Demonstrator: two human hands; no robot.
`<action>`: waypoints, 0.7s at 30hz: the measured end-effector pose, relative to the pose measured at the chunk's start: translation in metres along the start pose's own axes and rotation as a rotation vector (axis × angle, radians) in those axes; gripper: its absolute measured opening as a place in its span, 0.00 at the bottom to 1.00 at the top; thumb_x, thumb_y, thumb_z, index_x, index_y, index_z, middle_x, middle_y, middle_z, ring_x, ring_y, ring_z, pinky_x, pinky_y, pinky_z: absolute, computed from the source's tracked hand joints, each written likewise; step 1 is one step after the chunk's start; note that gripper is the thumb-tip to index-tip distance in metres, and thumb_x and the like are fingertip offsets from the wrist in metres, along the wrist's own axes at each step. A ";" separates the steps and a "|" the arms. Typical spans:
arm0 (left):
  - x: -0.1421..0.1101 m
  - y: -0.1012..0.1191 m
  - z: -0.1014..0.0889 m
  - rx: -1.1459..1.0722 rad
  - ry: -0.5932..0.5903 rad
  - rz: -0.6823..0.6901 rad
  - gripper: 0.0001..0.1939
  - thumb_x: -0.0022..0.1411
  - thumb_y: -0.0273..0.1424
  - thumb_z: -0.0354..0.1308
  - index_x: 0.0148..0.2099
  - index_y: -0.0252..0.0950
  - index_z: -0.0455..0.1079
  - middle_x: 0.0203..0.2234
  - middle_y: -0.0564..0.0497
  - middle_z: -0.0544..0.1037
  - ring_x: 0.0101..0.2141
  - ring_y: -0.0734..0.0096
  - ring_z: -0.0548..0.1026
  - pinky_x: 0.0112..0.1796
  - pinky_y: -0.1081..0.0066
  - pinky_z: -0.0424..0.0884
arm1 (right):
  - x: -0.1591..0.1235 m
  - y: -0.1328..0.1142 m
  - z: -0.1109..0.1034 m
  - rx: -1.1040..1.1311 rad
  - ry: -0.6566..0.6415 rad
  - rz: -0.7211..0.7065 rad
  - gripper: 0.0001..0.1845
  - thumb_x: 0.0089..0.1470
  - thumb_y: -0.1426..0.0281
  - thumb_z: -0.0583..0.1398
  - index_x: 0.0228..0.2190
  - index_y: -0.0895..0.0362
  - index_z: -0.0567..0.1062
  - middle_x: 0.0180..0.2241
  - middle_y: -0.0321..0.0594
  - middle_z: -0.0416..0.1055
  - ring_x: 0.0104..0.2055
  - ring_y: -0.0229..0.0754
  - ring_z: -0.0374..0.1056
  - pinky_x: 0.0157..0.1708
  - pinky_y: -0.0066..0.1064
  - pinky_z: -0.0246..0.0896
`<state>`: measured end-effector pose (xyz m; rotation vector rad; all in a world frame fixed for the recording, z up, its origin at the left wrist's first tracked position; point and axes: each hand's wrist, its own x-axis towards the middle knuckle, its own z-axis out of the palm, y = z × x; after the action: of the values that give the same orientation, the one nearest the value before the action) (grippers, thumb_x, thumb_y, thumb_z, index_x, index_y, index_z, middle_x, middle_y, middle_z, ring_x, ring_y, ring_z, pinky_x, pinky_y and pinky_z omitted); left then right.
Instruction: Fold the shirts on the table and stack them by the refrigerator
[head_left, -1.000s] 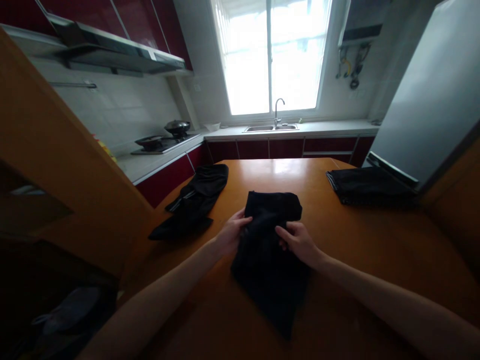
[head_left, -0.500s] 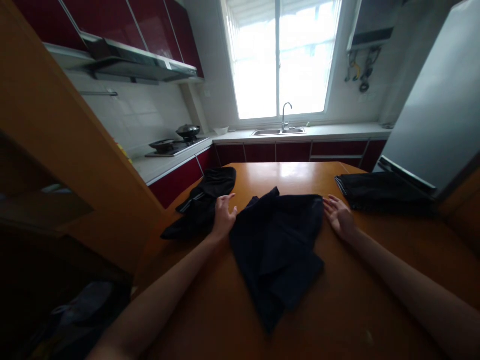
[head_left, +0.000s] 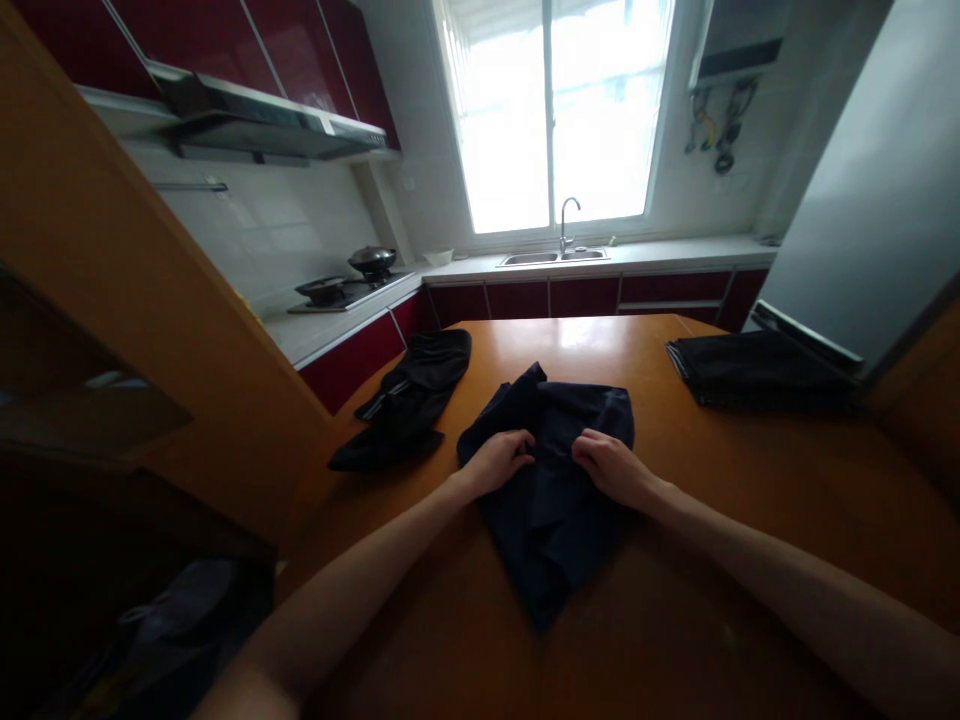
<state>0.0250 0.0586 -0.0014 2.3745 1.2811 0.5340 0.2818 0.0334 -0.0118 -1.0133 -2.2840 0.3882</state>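
Note:
A dark navy garment (head_left: 551, 480) lies spread and rumpled in the middle of the orange wooden table (head_left: 720, 480). My left hand (head_left: 496, 461) rests on its left part with the fingers curled into the cloth. My right hand (head_left: 611, 467) sits on its right part, fingers bent and pinching the fabric. The two hands are close together near the garment's middle.
A crumpled black garment (head_left: 409, 400) lies at the table's left edge. A folded dark stack (head_left: 750, 368) sits at the right, beside a grey fridge (head_left: 862, 220). Behind are a counter with a sink (head_left: 555, 256) and a stove (head_left: 337, 290). A wooden panel (head_left: 112, 300) stands left.
The hands were at the garment's outer edges half a second ago with fingers open. Both have come inward to its middle and closed on the cloth.

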 end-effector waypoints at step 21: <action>-0.006 -0.073 -0.103 -0.058 0.943 -0.162 0.09 0.65 0.31 0.53 0.46 0.40 0.69 0.44 0.48 0.74 0.47 0.62 0.73 0.51 0.62 0.69 | -0.003 0.119 -0.052 -0.179 0.663 0.452 0.05 0.58 0.69 0.51 0.31 0.53 0.67 0.34 0.46 0.68 0.37 0.49 0.65 0.40 0.39 0.61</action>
<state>-0.0800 0.1065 0.0486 1.9564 1.7367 1.7259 0.3841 0.1112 -0.0304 -1.4896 -1.5094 0.0066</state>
